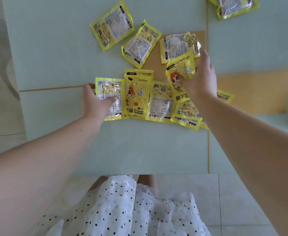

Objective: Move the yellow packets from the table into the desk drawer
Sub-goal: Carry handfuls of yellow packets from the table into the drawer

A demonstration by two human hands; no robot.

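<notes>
- My right grip [197, 79] is pinching a crinkly yellow foil packet [179, 72]; it's slippery and risks dropping.
- My left grip [95, 99], fingers flat, is pressing the leftmost packet [111, 89] beside it, possibly skidding it off the pale green counter [54, 57].

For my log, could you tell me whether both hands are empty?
No, the right hand grips a cartoon-printed yellow packet.

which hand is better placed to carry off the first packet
Right. The right hand already has its fingers curled round the cartoon-faced packet, raised off the row. The left hand only lies flat on the leftmost packet.
</notes>
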